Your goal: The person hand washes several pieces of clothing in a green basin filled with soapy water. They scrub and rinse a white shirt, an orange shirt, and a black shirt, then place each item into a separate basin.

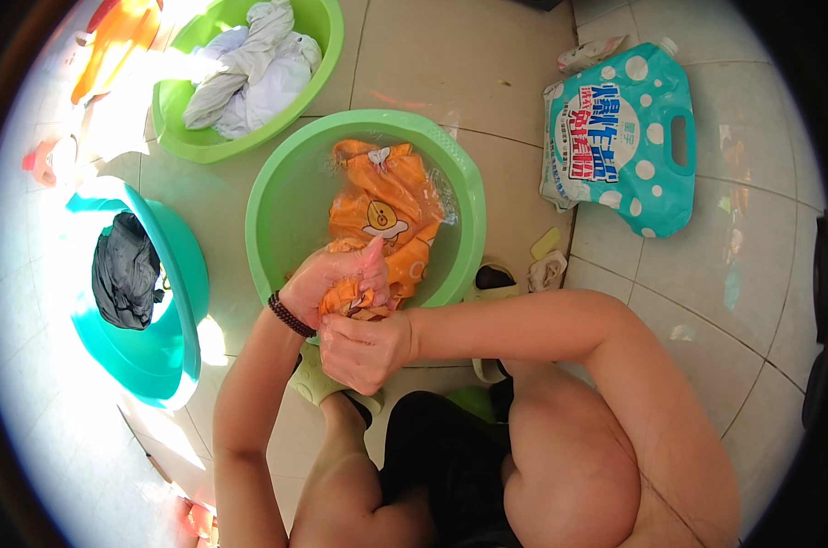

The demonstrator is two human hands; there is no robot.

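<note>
An orange printed cloth garment [384, 205] lies partly in water in a round green plastic basin [470, 205] before me. Its bunched near end is in both my hands, at the near rim of the basin. My left hand [335, 277], with a dark beaded bracelet at the wrist, grips the bunched cloth, thumb pointing up. Just below it my right hand [366, 348] is closed on the same cloth, knuckles up. The two hands are close together, and the fingers' inner sides are hidden. Soap bubbles show in the water.
A green basin [170, 137] of pale laundry stands at the back left. A turquoise basin [188, 253] with a black garment [125, 270] is on the left. On the tiles at right are a turquoise detergent bag [633, 144], a yellow bar [545, 242] and a crumpled wrapper [547, 271].
</note>
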